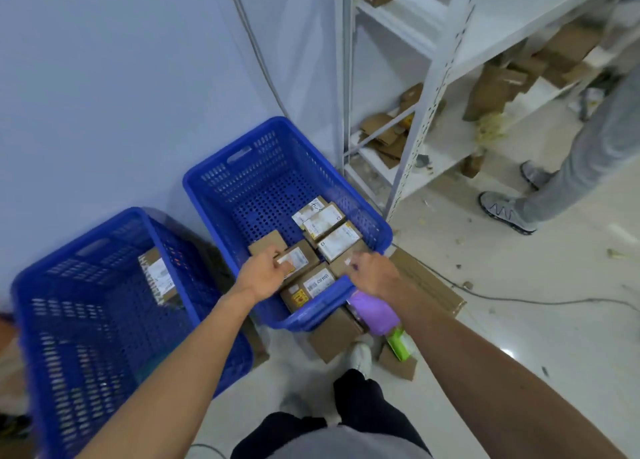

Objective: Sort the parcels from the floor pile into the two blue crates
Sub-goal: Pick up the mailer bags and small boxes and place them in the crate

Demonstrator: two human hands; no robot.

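Two blue crates stand against the wall. The right crate (221,181) holds several brown labelled parcels in its near right half. My left hand (263,273) reaches into it and grips a small labelled box (299,258). My right hand (372,273) is over the near rim, fingers curled on a brown parcel (341,266) at the crate's near right corner. The left crate (104,320) holds one labelled parcel (157,273) leaning on its right wall. On the floor behind the right crate lie brown boxes (332,341), a purple bag (375,315) and a green packet (400,346).
A white metal shelf rack (429,88) with cardboard boxes stands right of the crates. Another person's legs and grey shoes (505,213) are at the right. A cable (519,299) runs over the floor. Flat cardboard (429,282) lies beside the right crate.
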